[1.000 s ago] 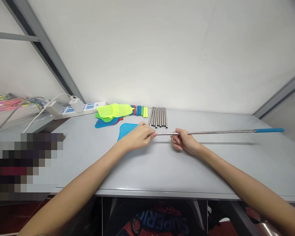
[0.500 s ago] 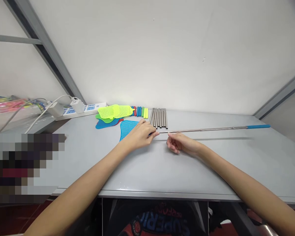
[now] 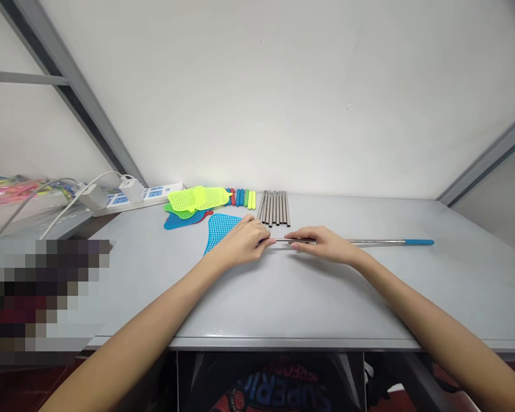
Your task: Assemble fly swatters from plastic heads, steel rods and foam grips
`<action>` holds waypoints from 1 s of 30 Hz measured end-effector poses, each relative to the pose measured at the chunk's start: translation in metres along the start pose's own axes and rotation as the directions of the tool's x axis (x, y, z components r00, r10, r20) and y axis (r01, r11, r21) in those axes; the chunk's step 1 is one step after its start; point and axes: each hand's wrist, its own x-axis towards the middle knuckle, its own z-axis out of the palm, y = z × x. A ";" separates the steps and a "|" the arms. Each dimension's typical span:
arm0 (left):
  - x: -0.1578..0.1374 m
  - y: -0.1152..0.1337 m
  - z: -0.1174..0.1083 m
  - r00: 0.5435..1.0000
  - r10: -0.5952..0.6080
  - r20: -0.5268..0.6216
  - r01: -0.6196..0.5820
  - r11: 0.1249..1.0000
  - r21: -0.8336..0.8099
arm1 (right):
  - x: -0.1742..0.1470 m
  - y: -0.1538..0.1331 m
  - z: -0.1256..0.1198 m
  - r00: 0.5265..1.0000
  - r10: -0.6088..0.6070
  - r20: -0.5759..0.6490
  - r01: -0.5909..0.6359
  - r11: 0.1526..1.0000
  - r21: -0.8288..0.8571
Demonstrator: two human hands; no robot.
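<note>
A fly swatter with a blue perforated head (image 3: 220,229), a thin telescopic metal rod and a blue handle (image 3: 418,242) lies crosswise in front of me. My left hand (image 3: 249,237) is closed at the neck, where the head meets the rod, and covers part of the head. Just to its right, my right hand (image 3: 320,243) wraps its fingers and thumb around the metal rod (image 3: 377,242). A short stretch of rod shows between the two hands. The handle points right, low over the table.
Behind the hands lie several loose metal rods (image 3: 274,209), short coloured handles (image 3: 240,198), and a pile of yellow swatter heads (image 3: 197,200) over green and blue ones. A power strip (image 3: 163,193) with plugged-in chargers stands at the left back. The grey table (image 3: 292,303) meets a white wall.
The rod has become shorter, its blue handle end moving left and lower. My right hand, earlier loosely curled below the rod, now grips it. My left hand keeps its hold.
</note>
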 end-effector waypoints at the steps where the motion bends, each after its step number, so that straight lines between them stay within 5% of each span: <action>1: 0.000 0.002 0.000 1.000 0.008 0.005 -0.008 1.000 0.000 | 0.000 0.001 0.000 1.000 0.006 0.026 -0.005 1.000 -0.030; 9: 0.001 0.011 0.000 0.998 0.058 0.028 -0.058 0.998 -0.001 | -0.001 0.001 -0.002 0.987 0.108 0.123 -0.095 0.990 -0.103; 14: -0.001 0.014 0.007 0.997 0.075 0.030 -0.075 0.997 0.007 | 0.000 0.008 0.001 0.966 0.139 0.220 -0.142 0.990 -0.002; 21: -0.004 0.026 0.013 0.993 0.118 -0.010 -0.117 0.992 0.036 | -0.002 0.012 -0.004 0.845 0.300 0.443 -0.427 0.877 0.220; 26: -0.006 0.036 0.016 0.985 0.158 -0.068 -0.149 0.981 0.123 | -0.002 0.013 -0.007 0.728 0.301 0.617 -0.564 0.774 0.288; 30: -0.007 0.038 0.018 0.986 0.157 -0.051 -0.147 0.976 0.159 | -0.001 0.014 -0.005 0.729 0.294 0.619 -0.566 0.766 0.303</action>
